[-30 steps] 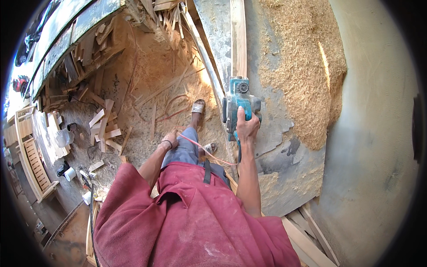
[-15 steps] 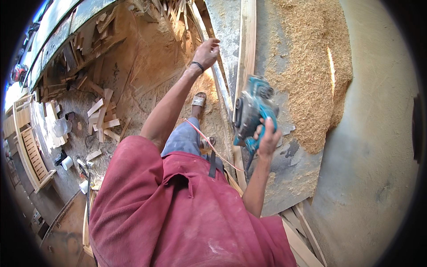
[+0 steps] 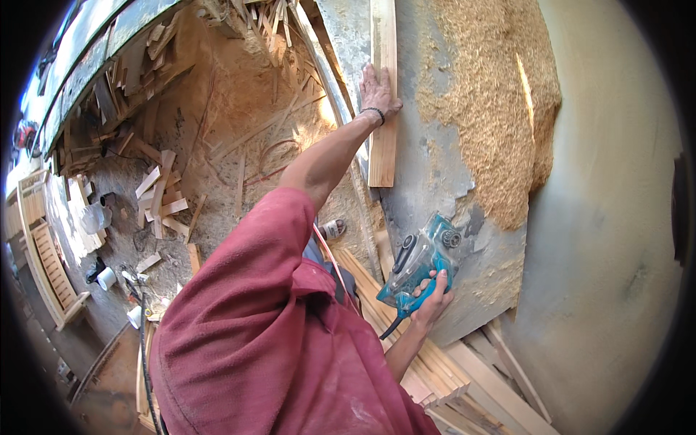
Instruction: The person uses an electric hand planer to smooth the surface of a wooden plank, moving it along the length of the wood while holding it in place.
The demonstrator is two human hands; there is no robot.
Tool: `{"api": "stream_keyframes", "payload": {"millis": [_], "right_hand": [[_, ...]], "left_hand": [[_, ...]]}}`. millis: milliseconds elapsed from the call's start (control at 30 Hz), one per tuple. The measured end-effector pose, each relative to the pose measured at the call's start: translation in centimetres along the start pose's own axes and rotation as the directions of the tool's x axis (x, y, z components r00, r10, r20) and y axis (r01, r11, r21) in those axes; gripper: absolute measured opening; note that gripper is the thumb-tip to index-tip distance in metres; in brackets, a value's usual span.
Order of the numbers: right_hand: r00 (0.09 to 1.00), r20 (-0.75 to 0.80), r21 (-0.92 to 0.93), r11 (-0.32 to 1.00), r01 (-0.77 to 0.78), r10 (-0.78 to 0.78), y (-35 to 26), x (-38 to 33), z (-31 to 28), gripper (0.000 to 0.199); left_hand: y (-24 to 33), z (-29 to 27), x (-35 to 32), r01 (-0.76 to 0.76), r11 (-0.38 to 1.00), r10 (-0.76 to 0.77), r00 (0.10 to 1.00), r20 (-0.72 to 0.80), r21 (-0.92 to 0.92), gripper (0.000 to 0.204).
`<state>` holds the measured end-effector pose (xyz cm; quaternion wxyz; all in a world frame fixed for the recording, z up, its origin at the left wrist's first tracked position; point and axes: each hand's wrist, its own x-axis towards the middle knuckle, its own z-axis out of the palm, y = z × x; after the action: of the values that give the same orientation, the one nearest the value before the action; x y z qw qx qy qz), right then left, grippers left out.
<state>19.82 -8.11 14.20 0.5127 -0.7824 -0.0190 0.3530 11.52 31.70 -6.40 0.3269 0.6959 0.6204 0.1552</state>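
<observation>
My right hand (image 3: 433, 296) is closed round the rear handle of a teal electric planer (image 3: 428, 257), a handheld tool with a dark cord at its back. The planer is over the near part of the grey work surface; whether it touches the surface I cannot tell. Farther off, my left hand (image 3: 378, 94) lies on a pale wooden plank (image 3: 383, 156), its fingers stretched out along the top and the thumb toward the right edge. The plank's near end shows, apart from the planer, and its far end runs out of view.
A large heap of wood shavings (image 3: 493, 109) covers the right side of the grey work surface (image 3: 471, 290), beside a wall (image 3: 602, 217). Stacked planks (image 3: 424, 362) lie close in front of me. Wood offcuts (image 3: 163, 192) and a slatted wooden piece (image 3: 54, 261) are at left.
My left hand has come down from the air onto the plank, and the plank's near end now sits farther away. The planer in my right hand has moved nearer to me, off the plank.
</observation>
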Motion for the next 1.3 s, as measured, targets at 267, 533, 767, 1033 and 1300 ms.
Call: {"api": "stream_keyframes", "payload": {"millis": [267, 533, 767, 1033, 1300], "right_hand": [[0.972, 0.18, -0.281, 0.939, 0.2, -0.153, 5.4, 0.7, -1.8, 0.037], [0.821, 0.475, -0.459, 0.706, 0.539, -0.317, 7.2, 0.8, 1.1, 0.035], [0.806, 0.499, -0.43, 0.717, 0.548, -0.317, 7.7, 2.0, 4.0, 0.034], [0.818, 0.487, -0.435, 0.727, 0.532, -0.306, 4.4, 3.9, 8.7, 0.034], [0.811, 0.477, -0.421, 0.723, 0.548, -0.338, 1.2, 5.9, 13.4, 0.039]], "left_hand": [[0.2, 3.1, -9.8, -0.055, 0.995, 0.053, 0.998, 0.019, 0.087, 0.09], [0.3, -4.4, 4.1, -0.361, 0.719, 0.379, 0.92, 0.101, 0.594, 0.07], [-0.6, -4.4, 4.5, -0.39, 0.739, 0.281, 0.92, 0.275, 0.55, 0.075], [0.1, -5.2, 4.6, -0.384, 0.772, 0.229, 0.911, 0.343, 0.506, 0.072], [0.0, -5.8, 4.9, -0.404, 0.778, 0.219, 0.892, 0.396, 0.48, 0.07]]}}
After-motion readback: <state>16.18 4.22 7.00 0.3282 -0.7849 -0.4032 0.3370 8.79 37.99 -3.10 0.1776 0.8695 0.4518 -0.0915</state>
